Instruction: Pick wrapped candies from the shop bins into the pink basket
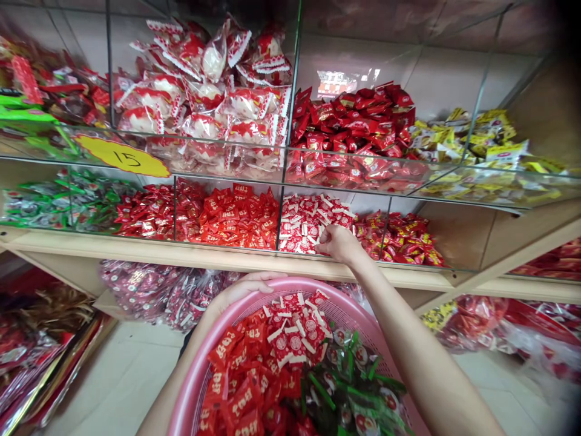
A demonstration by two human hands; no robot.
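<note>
My left hand [245, 288] grips the far left rim of a pink plastic basket [193, 357]. In the basket lie orange-red wrapped candies [247, 387], red-and-white wrapped candies [297, 333] and green-and-clear wrapped candies [354, 384]. My right hand [341, 244] reaches over the basket into the lower shelf. Its fingers are curled together at the front of a compartment of red-and-white wrapped candies [308, 212], touching the pile. What is between those fingertips, if anything, is hidden.
Glass dividers and a wooden shelf edge [136, 245] front the compartments. Orange-red candies [240, 215] fill the neighbouring one on the left. Above are large clear-wrapped sweets [204, 115] and a yellow "15" tag [122, 156]. Bagged goods [140, 284] lie below the shelf.
</note>
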